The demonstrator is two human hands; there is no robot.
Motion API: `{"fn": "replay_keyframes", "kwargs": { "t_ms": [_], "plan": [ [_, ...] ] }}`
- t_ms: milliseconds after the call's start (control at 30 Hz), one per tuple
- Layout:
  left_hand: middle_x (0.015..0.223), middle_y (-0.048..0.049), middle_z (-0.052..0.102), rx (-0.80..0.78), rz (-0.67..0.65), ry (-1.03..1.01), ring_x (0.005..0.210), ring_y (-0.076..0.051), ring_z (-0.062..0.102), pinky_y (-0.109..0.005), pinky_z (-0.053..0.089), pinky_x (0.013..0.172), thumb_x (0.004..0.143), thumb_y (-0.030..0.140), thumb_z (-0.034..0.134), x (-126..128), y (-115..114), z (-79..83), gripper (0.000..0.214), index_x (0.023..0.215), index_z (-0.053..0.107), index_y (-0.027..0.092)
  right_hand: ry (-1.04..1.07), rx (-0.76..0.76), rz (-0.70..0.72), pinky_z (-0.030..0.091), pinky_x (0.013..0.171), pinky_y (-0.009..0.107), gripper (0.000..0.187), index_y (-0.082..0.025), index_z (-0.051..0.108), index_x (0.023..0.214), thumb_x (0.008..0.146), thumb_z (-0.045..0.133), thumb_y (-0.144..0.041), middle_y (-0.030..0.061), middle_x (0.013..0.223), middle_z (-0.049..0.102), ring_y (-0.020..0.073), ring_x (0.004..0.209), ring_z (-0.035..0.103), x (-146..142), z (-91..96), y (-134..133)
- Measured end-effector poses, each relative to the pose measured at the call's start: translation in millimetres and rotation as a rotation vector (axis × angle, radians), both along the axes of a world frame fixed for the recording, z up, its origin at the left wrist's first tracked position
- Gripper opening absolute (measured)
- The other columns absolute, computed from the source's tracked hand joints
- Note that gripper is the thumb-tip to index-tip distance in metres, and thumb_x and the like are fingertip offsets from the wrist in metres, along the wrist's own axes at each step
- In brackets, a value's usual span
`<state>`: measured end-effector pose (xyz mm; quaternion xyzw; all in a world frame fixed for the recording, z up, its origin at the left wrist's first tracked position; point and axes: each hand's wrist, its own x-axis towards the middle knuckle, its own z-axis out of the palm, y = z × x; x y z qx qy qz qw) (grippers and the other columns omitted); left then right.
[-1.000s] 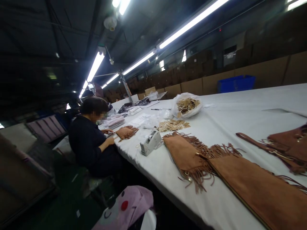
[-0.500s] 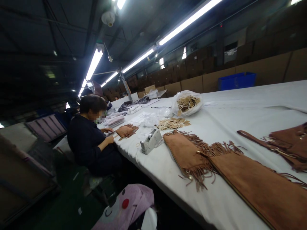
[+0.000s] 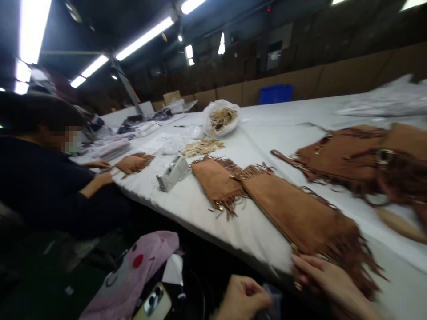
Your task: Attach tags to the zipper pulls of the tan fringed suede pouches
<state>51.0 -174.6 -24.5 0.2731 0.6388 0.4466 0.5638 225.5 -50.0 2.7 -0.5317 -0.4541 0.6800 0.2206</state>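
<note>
My left hand (image 3: 245,298) is low in the view, below the table edge, its fingers curled together. Beside its fingertips is a greyish see-through piece that looks like plastic film (image 3: 273,300); what the fingers pinch is unclear. My right hand (image 3: 328,280) is closed at the near corner of a brown suede fringed pouch (image 3: 290,204), by the end of its zipper. Small gold-coloured metal parts show beside those fingers, blurred. A smaller fringed pouch (image 3: 213,175) lies just beyond, its fringe touching the larger one.
A tape dispenser (image 3: 172,173) stands left of the pouches. Behind it are tan scraps (image 3: 203,147) and a plastic bag of scraps (image 3: 222,118). More brown fringed bags (image 3: 343,151) lie right. At left a co-worker (image 3: 50,178) handles another pouch (image 3: 134,163). Below are pink fabric (image 3: 147,253) and a phone (image 3: 155,304).
The view has swung right and closer to the table. Both my hands have come into view at the bottom, the right one at the larger pouch's corner. More bags show at right.
</note>
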Motion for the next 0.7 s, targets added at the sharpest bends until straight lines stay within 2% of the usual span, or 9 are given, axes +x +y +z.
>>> {"fn": "replay_keyframes", "kwargs": {
  "t_ms": [67, 133, 233, 400, 500, 700],
  "plan": [
    [0.051, 0.0004, 0.06, -0.042, -0.022, 0.018, 0.05, -0.01, 0.047, -0.024, 0.035, 0.051, 0.058, 0.04, 0.08, 2.2, -0.5, 6.3, 0.032, 0.052, 0.063, 0.013, 0.09, -0.099, -0.021, 0.033, 0.037, 0.016, 0.04, -0.016, 0.06, 0.062, 0.056, 0.08, -0.05, -0.0002, 0.051, 0.057, 0.008, 0.045, 0.05, -2.6, 8.3, -7.2],
    [0.05, -0.0002, 0.061, -0.083, -0.069, -0.03, 0.047, -0.009, 0.047, -0.022, 0.033, 0.049, 0.056, 0.043, 0.08, 1.5, -0.4, 8.7, 0.036, 0.051, 0.062, 0.012, 0.129, -0.154, -0.043, 0.033, 0.039, 0.014, 0.037, -0.015, 0.06, 0.064, 0.058, 0.081, -0.045, 0.0005, 0.056, 0.06, 0.0068, 0.047, 0.051, -5.6, 13.3, -9.2],
    [0.052, -0.0027, 0.065, -0.093, -0.107, -0.057, 0.048, -0.011, 0.05, -0.022, 0.035, 0.05, 0.056, 0.047, 0.078, 0.1, -1.4, 4.3, 0.038, 0.055, 0.065, 0.012, 0.148, -0.183, -0.047, 0.029, 0.04, 0.013, 0.033, -0.013, 0.062, 0.066, 0.062, 0.079, -0.041, 0.0023, 0.062, 0.065, 0.0047, 0.048, 0.05, -7.4, 16.1, -13.2],
    [0.058, -0.0061, 0.07, -0.081, -0.144, -0.102, 0.051, -0.012, 0.055, -0.023, 0.037, 0.052, 0.057, 0.047, 0.078, -0.4, 0.0, -10.2, 0.038, 0.06, 0.069, 0.01, 0.129, -0.099, -0.03, 0.026, 0.042, 0.016, 0.036, -0.012, 0.063, 0.064, 0.062, 0.077, -0.045, 0.0015, 0.058, 0.064, 0.0055, 0.046, 0.046, -10.9, 15.3, -24.0],
    [0.058, -0.0065, 0.07, -0.072, -0.157, -0.124, 0.05, -0.013, 0.056, -0.023, 0.039, 0.051, 0.054, 0.045, 0.081, -0.7, 2.0, -13.3, 0.038, 0.062, 0.07, 0.009, 0.101, -0.049, -0.052, 0.025, 0.043, 0.019, 0.037, -0.013, 0.062, 0.063, 0.061, 0.076, -0.047, 0.0012, 0.056, 0.063, 0.0069, 0.046, 0.046, -15.5, 16.1, -28.6],
    [0.058, -0.0073, 0.07, -0.061, -0.142, -0.189, 0.048, -0.013, 0.057, -0.022, 0.04, 0.05, 0.054, 0.045, 0.082, 4.0, 3.3, -8.8, 0.038, 0.061, 0.07, 0.009, 0.07, 0.012, -0.119, 0.037, 0.051, 0.023, 0.036, -0.015, 0.062, 0.067, 0.059, 0.075, -0.047, 0.0013, 0.057, 0.065, 0.013, 0.052, 0.054, -22.5, 12.1, -35.6]
  ]
}}
